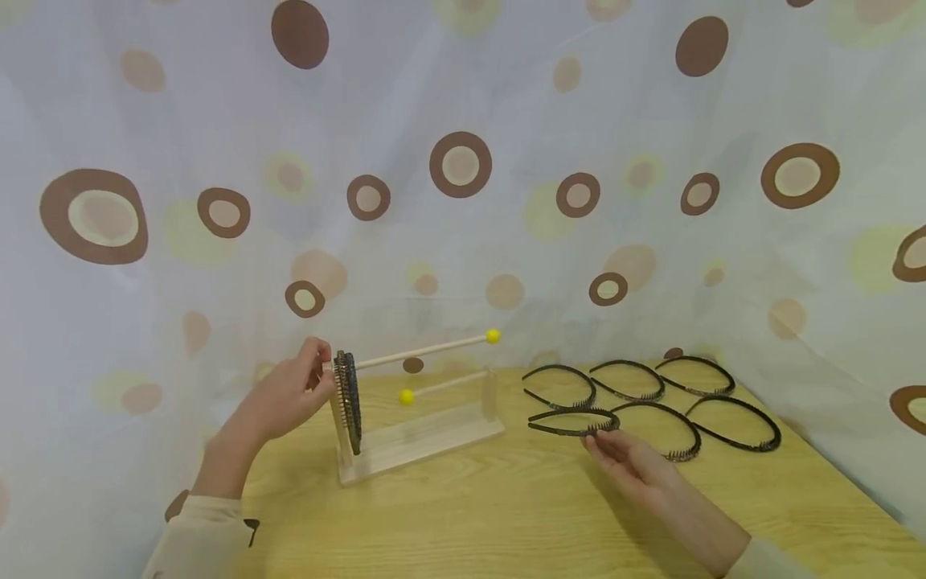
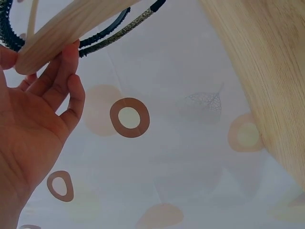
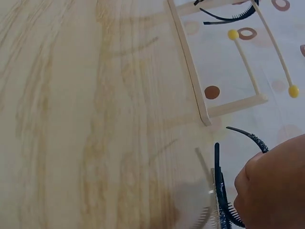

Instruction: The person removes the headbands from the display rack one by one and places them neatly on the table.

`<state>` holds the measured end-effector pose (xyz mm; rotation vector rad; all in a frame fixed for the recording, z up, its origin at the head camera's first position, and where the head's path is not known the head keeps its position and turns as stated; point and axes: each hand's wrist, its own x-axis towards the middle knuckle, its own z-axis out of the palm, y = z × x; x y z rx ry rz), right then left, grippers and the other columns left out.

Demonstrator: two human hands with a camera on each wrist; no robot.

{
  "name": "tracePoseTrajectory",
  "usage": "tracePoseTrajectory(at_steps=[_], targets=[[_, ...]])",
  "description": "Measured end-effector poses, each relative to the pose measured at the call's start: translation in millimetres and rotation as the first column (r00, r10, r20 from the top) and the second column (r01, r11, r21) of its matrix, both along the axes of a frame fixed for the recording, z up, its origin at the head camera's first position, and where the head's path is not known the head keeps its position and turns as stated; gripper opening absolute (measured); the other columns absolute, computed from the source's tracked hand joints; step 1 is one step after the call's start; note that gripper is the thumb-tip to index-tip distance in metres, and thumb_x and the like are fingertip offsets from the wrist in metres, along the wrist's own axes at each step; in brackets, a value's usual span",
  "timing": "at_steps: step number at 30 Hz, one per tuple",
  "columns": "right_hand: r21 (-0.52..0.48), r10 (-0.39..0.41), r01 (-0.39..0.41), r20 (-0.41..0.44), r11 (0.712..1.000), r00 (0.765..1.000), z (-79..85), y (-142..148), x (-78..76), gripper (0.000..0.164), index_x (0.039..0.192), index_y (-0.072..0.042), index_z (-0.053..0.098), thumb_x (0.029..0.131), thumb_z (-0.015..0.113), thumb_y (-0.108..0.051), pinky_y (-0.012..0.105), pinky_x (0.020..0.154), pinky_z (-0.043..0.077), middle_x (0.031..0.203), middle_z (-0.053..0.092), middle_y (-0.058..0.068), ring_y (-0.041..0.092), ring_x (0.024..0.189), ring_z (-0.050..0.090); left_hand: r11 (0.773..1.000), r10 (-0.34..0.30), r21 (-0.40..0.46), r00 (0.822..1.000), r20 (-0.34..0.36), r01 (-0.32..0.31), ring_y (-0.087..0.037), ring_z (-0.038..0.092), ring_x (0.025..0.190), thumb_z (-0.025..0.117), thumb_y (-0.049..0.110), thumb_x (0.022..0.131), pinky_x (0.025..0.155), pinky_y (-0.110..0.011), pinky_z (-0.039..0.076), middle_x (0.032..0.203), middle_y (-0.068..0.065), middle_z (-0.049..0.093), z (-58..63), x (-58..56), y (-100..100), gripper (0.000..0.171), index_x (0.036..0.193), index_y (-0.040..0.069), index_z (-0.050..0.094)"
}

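Note:
A pale wooden stand (image 1: 434, 440) has an upright at each end, each bearing one rod. My left hand (image 1: 282, 398) holds the top of the left upright, and its fingers curl against the wood in the left wrist view. Beside it, dark toothed headbands (image 1: 349, 402) hang on the upper rod (image 1: 427, 350); how many overlap there I cannot tell. To the right, my right hand (image 1: 640, 466) pinches a black headband (image 1: 553, 430) by its toothed curve, its tips pointing left. In the right wrist view the fingertips are hidden behind the back of the hand.
Several more black headbands (image 1: 774, 434) lie in rows on the wooden table (image 1: 448, 523), behind and right of my right hand. Yellow balls cap the upper rod's right end (image 1: 493, 336) and the lower rod's left end (image 1: 406, 396). A spotted curtain (image 1: 463, 241) surrounds the table.

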<state>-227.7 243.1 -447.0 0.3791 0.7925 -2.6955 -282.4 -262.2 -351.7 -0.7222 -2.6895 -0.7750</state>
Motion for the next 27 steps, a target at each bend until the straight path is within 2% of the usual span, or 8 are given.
tracePoseTrajectory(at_steps=[5,8,11,13,15,19,22,27], targets=[[-0.015,0.013,-0.012,0.035,1.0,0.999,-17.3,1.0,-2.5,0.014,0.118,0.011,0.043,0.107,0.04,0.003,0.028,0.109,0.037,0.133,0.029,0.024,0.031,0.106,0.058,1.0,0.0,-0.001,1.0,0.012,0.0,-0.018,0.054,0.07,0.052,0.016,0.099,0.064,-0.037,0.046,0.076,-0.001,0.055,-3.2,1.1,1.3,0.02,0.114,0.012,0.039],[0.014,0.031,-0.032,0.036,0.999,0.999,-25.5,2.0,-3.0,0.021,0.123,0.017,0.043,0.106,0.039,0.007,0.03,0.109,0.037,0.136,0.028,0.03,0.037,0.115,0.056,1.0,0.002,0.005,1.0,0.007,-0.002,-0.018,0.055,0.069,0.052,0.016,0.098,0.063,-0.037,0.046,0.075,-0.001,0.055,-4.3,1.7,2.3,0.02,0.113,0.013,0.04],[0.054,0.081,-0.082,0.034,0.995,0.996,-30.4,1.1,-3.4,0.044,0.143,0.025,0.022,0.105,0.036,0.009,0.03,0.109,0.036,0.147,0.013,0.047,0.046,0.139,0.036,1.0,0.005,0.008,1.0,0.003,-0.005,-0.018,0.055,0.069,0.052,0.016,0.098,0.063,-0.036,0.046,0.075,-0.001,0.055,-4.4,2.2,2.5,0.02,0.113,0.013,0.04],[0.106,0.08,-0.083,0.033,0.991,0.996,-31.3,-0.2,-3.0,0.053,0.147,0.025,0.008,0.104,0.036,0.011,0.032,0.109,0.036,0.151,0.005,0.048,0.047,0.145,0.021,1.0,0.006,0.008,1.0,0.0,-0.006,-0.018,0.054,0.069,0.052,0.016,0.098,0.062,-0.036,0.046,0.075,-0.001,0.055,-4.0,2.3,2.2,0.02,0.112,0.013,0.04],[0.155,0.09,-0.095,0.033,0.983,0.995,-30.4,1.1,-1.6,0.054,0.147,0.025,0.007,0.104,0.037,0.011,0.033,0.109,0.036,0.153,0.006,0.047,0.046,0.145,0.019,1.0,0.006,0.006,1.0,-0.004,-0.006,-0.018,0.055,0.069,0.052,0.016,0.098,0.063,-0.036,0.046,0.075,-0.001,0.055,-3.3,1.9,2.1,0.019,0.112,0.013,0.04],[0.211,0.119,-0.127,0.052,0.969,0.992,-23.1,12.1,0.0,0.035,0.134,0.026,0.034,0.103,0.041,0.012,0.039,0.108,0.038,0.137,0.031,0.049,0.055,0.127,0.047,1.0,0.004,0.003,1.0,-0.006,-0.004,-0.019,0.055,0.07,0.052,0.016,0.098,0.063,-0.037,0.046,0.076,-0.001,0.056,-1.2,1.7,2.2,0.019,0.113,0.012,0.04],[0.239,0.187,-0.192,0.043,0.952,0.981,-15.8,21.3,-1.6,0.031,0.13,0.025,0.036,0.104,0.041,0.009,0.039,0.11,0.036,0.136,0.032,0.047,0.055,0.123,0.05,1.0,0.009,0.001,1.0,-0.005,-0.009,-0.019,0.055,0.07,0.052,0.016,0.097,0.063,-0.037,0.046,0.076,-0.001,0.055,0.2,2.2,2.4,0.02,0.113,0.012,0.04],[0.301,0.197,-0.194,0.02,0.934,0.98,-5.9,26.3,-2.1,0.052,0.144,0.026,0.008,0.104,0.035,0.008,0.039,0.112,0.032,0.148,0.009,0.049,0.055,0.143,0.018,1.0,0.018,-0.005,1.0,-0.004,-0.018,-0.019,0.054,0.069,0.051,0.016,0.097,0.062,-0.037,0.045,0.075,-0.002,0.055,0.9,1.8,1.8,0.019,0.113,0.012,0.039]])
